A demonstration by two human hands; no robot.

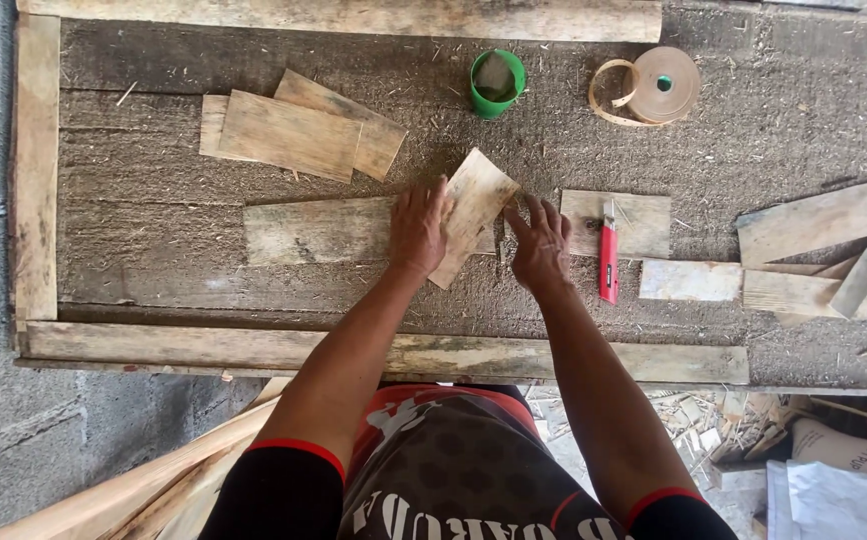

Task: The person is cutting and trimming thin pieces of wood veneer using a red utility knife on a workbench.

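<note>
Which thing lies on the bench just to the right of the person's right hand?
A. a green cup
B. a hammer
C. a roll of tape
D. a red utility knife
D: the red utility knife lies beside the right hand, partly on a small wood piece, while the green cup and the roll of tape stand farther back on the bench.

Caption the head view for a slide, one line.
Left hand and right hand hold a thin wood piece on the workbench.
</note>
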